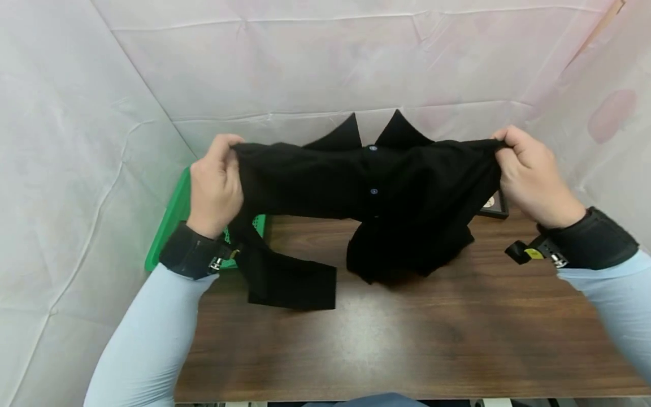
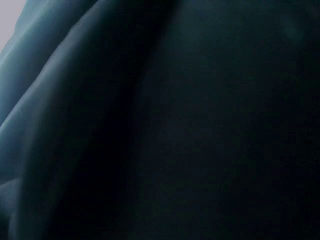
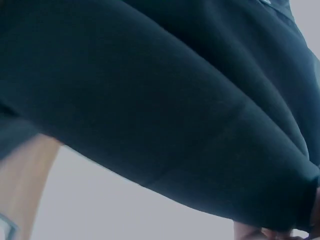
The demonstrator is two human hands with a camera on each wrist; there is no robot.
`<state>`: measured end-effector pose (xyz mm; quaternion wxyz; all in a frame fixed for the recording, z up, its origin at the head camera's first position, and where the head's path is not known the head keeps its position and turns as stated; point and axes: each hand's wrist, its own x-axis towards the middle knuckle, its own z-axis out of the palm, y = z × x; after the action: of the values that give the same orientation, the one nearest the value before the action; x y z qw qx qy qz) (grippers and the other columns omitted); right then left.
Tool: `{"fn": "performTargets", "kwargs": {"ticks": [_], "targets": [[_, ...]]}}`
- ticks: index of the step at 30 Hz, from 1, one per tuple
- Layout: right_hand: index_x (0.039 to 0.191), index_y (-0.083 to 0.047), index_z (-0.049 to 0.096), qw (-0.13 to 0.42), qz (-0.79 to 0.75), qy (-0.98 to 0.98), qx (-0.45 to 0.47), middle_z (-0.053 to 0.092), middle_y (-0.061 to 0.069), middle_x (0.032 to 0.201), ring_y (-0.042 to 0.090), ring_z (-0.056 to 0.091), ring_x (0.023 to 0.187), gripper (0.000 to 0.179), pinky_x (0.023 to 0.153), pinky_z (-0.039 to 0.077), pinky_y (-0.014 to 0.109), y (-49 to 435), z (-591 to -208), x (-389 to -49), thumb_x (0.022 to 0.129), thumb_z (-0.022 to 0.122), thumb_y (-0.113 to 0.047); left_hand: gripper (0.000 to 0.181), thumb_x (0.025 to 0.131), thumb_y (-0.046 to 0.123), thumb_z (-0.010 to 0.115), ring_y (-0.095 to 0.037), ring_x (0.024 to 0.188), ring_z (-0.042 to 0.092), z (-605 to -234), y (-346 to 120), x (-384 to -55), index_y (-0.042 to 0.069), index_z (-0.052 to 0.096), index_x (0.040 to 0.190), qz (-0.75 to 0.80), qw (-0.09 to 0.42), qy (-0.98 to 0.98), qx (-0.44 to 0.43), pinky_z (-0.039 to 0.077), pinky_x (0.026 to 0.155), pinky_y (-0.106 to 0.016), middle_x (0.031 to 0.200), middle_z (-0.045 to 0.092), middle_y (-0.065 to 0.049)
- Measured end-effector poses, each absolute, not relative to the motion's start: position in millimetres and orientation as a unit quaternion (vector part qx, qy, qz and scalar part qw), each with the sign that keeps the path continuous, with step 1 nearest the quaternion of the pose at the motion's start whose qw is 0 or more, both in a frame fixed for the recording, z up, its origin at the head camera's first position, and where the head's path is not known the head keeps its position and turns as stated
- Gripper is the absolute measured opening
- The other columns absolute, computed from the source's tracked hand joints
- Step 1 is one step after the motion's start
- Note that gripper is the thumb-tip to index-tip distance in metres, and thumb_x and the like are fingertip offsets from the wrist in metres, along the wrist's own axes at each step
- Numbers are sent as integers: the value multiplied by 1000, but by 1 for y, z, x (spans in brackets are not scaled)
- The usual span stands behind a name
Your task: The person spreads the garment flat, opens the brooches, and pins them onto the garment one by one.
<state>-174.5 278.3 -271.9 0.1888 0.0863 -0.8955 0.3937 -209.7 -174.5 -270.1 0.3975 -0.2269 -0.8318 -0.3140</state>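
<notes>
A black button-up shirt is stretched sideways above the table, its pointed collar up and small buttons down the middle. My left hand grips the shirt at one shoulder, thumb and fingers curled on the cloth. At the opposite shoulder my right hand pinches the fabric. One sleeve hangs on the left with its cuff low over the table, while bunched cloth hangs below the middle. Dark shirt fabric fills the left wrist view and hides that hand. The right wrist view shows shirt cloth running down to fingertips at the lower right.
A green plastic basket stands at the left, partly behind the left hand and the shirt. A dark-framed item lies by the right hand, mostly covered. White sheeting walls the brown wooden table.
</notes>
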Motion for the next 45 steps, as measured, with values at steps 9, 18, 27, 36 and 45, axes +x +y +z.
{"fn": "performTargets", "kwargs": {"ticks": [9,18,27,36,45], "targets": [[97,9,63,361,195,-897,164,62,24,94,16,43,77,33,71,23,12,282,-231,-177,91,33,0,27,101,6,37,-14,63,48,-231,-179,-208,-2,63,102,-334,437,-805,-223,30,60,-20,90,65,-11],[91,3,67,294,164,-931,140,63,19,90,10,40,69,36,61,29,26,296,-243,-187,88,31,3,29,100,3,38,-18,51,34,-259,-184,-229,2,64,111,-275,367,-853,-250,28,53,-29,70,54,-12],[107,1,66,162,176,-960,148,64,23,104,29,51,74,36,67,37,41,308,-297,-210,91,34,4,31,105,14,34,-26,57,44,-314,-178,-251,4,61,116,-285,176,-919,-209,37,61,-37,101,67,-15],[123,-5,63,43,217,-967,128,57,25,124,32,52,85,43,69,37,44,317,-344,-231,98,28,-1,35,106,16,29,-32,77,61,-360,-158,-280,6,57,124,-282,89,-947,-128,44,67,-41,108,66,-18],[129,-3,60,-28,265,-957,117,51,27,131,40,50,111,44,79,36,48,310,-384,-247,99,28,2,35,102,9,35,-36,108,56,-385,-144,-303,5,60,126,-216,60,-974,-44,46,91,-47,117,60,-19]]}}
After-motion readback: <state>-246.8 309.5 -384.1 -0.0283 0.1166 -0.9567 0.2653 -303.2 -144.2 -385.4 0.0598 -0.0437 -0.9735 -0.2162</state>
